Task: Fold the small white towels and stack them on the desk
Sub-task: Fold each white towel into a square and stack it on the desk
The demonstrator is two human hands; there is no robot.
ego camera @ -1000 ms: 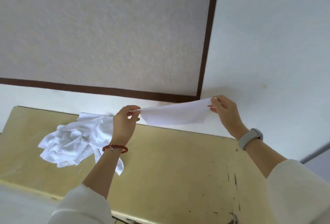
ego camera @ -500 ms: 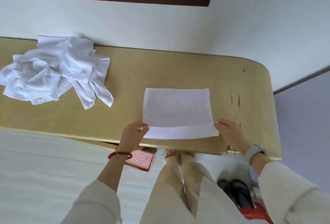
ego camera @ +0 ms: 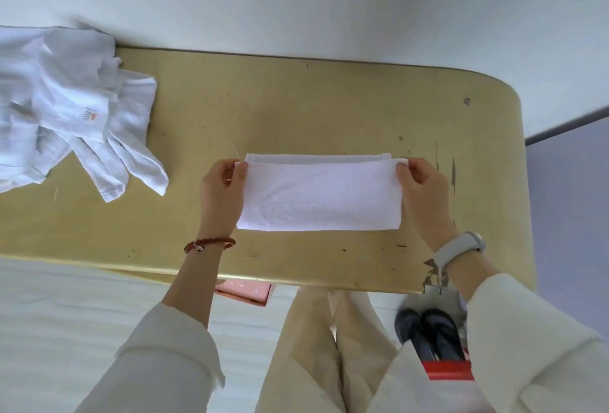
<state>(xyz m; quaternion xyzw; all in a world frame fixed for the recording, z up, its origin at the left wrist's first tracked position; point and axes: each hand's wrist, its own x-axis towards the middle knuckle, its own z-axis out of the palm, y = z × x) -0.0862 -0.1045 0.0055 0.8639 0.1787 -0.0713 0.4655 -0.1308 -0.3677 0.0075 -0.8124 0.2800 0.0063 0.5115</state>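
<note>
A small white towel (ego camera: 319, 195) lies folded in half on the yellow desk (ego camera: 296, 109), a long strip with its doubled edges at the far side. My left hand (ego camera: 222, 191) pinches the top layer's far left corner. My right hand (ego camera: 423, 191) pinches the far right corner. A heap of crumpled white towels (ego camera: 69, 109) lies on the desk's left end, apart from both hands.
The desk stands against a white wall, and its rounded right end has a chipped front corner (ego camera: 431, 276). Below the front edge are a pink box (ego camera: 245, 292), my legs, dark shoes (ego camera: 428, 333) and a red item (ego camera: 448, 369). A white bed surface (ego camera: 66, 313) lies at lower left.
The towel went from held up in the air to laid flat on the desk, and its near edge has been brought over to the far edge. The view tilted down.
</note>
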